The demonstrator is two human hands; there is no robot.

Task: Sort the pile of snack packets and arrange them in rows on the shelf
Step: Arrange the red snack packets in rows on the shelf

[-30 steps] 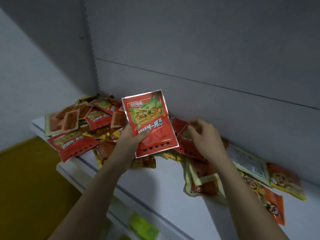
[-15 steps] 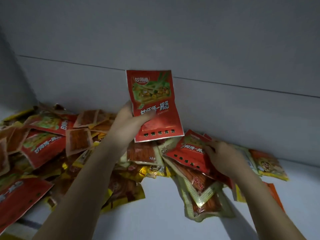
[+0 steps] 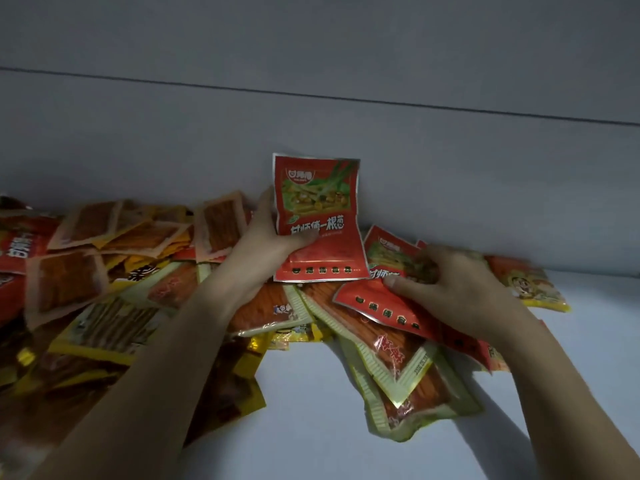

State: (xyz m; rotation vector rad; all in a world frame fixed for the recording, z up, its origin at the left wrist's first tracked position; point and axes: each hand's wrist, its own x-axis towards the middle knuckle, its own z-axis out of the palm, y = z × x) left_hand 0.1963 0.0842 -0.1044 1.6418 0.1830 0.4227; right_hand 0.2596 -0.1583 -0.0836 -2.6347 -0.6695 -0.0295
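My left hand (image 3: 268, 237) holds a red snack packet (image 3: 320, 220) upright above the pile, thumb across its front, close to the grey back wall. A second red packet (image 3: 384, 299) of the same kind lies on the pile to the right, and my right hand (image 3: 450, 289) grips it with the thumb on top. The pile of snack packets (image 3: 104, 289) covers the white shelf (image 3: 311, 427) from the left edge to the middle: orange, yellow and red ones mixed. A long green-edged orange packet (image 3: 405, 372) lies under the right hand.
The grey back panel (image 3: 346, 116) rises right behind the pile. A yellow-and-orange packet (image 3: 526, 282) lies at the far right against the wall. Bare white shelf surface shows at the front middle and right.
The view has moved closer to the shelf and to the right. My left hand has lowered its red packet toward the pile. My right hand has closed on the second red packet.
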